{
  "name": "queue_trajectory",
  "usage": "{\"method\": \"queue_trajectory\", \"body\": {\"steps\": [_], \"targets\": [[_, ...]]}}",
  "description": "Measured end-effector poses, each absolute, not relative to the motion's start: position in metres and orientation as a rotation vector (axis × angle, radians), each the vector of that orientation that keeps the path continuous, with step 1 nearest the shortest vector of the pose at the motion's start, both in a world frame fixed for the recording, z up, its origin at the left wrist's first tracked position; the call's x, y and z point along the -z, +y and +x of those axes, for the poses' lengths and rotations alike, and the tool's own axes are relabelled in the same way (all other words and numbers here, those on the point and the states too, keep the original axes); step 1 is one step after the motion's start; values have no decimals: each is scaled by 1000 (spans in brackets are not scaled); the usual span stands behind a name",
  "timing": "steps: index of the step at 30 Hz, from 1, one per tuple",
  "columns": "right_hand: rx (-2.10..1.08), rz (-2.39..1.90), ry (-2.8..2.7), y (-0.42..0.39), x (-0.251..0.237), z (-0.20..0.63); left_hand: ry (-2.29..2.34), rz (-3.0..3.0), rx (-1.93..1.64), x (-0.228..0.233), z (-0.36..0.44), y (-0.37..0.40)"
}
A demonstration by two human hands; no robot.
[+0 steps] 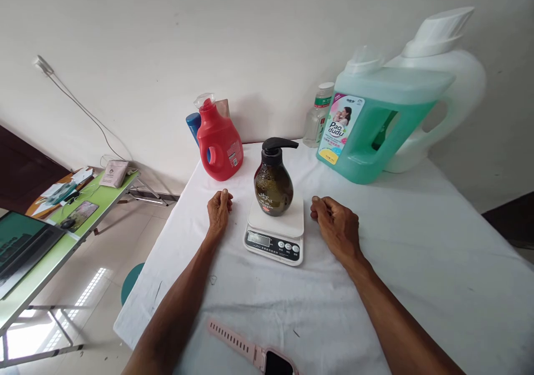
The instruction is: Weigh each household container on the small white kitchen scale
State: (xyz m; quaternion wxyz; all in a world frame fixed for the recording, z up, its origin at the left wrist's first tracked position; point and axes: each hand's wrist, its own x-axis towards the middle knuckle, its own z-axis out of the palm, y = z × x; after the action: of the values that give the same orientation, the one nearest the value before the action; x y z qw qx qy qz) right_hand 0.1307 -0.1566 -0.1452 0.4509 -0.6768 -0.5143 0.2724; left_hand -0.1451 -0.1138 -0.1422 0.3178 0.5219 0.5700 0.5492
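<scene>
Bottle (274,188) with a black pump (272,155) stands up straight on the small white scale (277,227), and its spout (287,143) points to the right. The back of the plate (297,219) hides behind it, so I cannot tell if it sits right in the middle; the middle would be the best spot. At the front of the scale is a little screen (259,240), with round buttons (288,247) beside it. I cannot read any number there. The left hand (218,211) rests on the cloth (417,280) near the left side of the scale, its fingers curled up small. The right hand (337,225) is curled into a loose fist on the other side. Neither one touches the bottle or the scale, and I see nothing held, though I cannot look inside the fists. That seems like a good way to do it: a hand leaning on the scale could push it down and make the number wrong. It should help to keep both hands still, so the cloth does not tug, and to look at the screen from above. Further out, a red bottle (221,147) stands behind the left hand and a green jug (359,158) to the right. A pink watch (259,356) lies in front.
</scene>
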Motion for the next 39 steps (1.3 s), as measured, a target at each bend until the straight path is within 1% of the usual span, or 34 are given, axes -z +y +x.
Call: {"method": "queue_trajectory", "body": {"steps": [11,14,16,19,22,26,30,39], "targets": [[-679,-1682,-1256,-156,144,129,1517,1354,-1444,139,-145,-115],[-685,-1673,-1266,-157,143,130,1514,1418,-1552,123,-141,-122],[-678,-1667,-1276,-158,142,130,1416,1551,-1598,108,-134,-131],[-663,-1659,-1271,-159,141,130,1248,1791,-1521,88,-114,-145],[-657,-1656,-1253,-159,141,129,1209,1919,-1418,80,-87,-156],[-637,-1641,-1273,-158,143,130,1291,1898,-1377,83,-60,-158],[-645,-1633,-1278,-158,144,131,1440,1838,-1382,84,-50,-150],[-646,-1632,-1282,-158,146,131,1666,1754,-1263,68,-37,-146]]}}
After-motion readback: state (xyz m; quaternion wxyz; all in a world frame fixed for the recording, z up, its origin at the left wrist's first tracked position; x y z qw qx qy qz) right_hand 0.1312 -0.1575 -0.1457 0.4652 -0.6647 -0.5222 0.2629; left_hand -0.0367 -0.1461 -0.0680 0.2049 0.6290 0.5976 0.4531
